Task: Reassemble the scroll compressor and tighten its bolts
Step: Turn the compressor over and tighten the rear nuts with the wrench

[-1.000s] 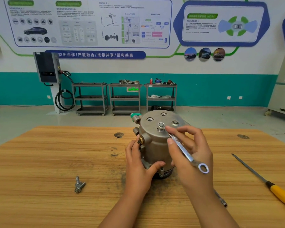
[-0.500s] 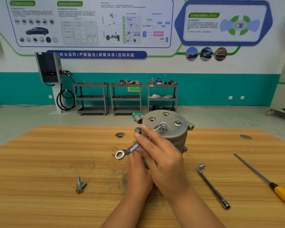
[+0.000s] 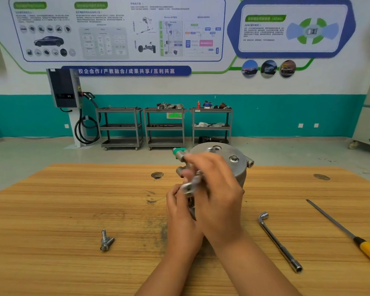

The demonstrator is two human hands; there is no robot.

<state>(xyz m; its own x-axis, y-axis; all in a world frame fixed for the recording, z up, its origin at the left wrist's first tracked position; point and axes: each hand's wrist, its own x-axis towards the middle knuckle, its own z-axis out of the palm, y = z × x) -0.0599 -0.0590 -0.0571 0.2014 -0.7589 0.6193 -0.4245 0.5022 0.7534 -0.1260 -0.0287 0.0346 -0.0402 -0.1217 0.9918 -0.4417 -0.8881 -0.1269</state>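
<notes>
The grey metal scroll compressor [image 3: 237,167] stands upright at the middle of the wooden table [image 3: 51,210], a bolt head [image 3: 234,158] showing on its top and a green-capped port [image 3: 179,151] at its left. My left hand [image 3: 179,212] grips the compressor's near left side. My right hand [image 3: 216,189] is over the front of the top and holds a small silver wrench [image 3: 191,184], which is motion-blurred. The bolt under the wrench is hidden by my fingers.
Two loose bolts [image 3: 106,242] lie at the front left. An L-shaped socket wrench [image 3: 280,244] lies to the right, and a yellow-handled file [image 3: 350,233] beyond it near the right edge. Shelving carts [image 3: 165,127] stand by the far wall.
My right hand swung the wrench from the right side round to the left and toward me over the compressor top. The left hand kept its hold on the body.
</notes>
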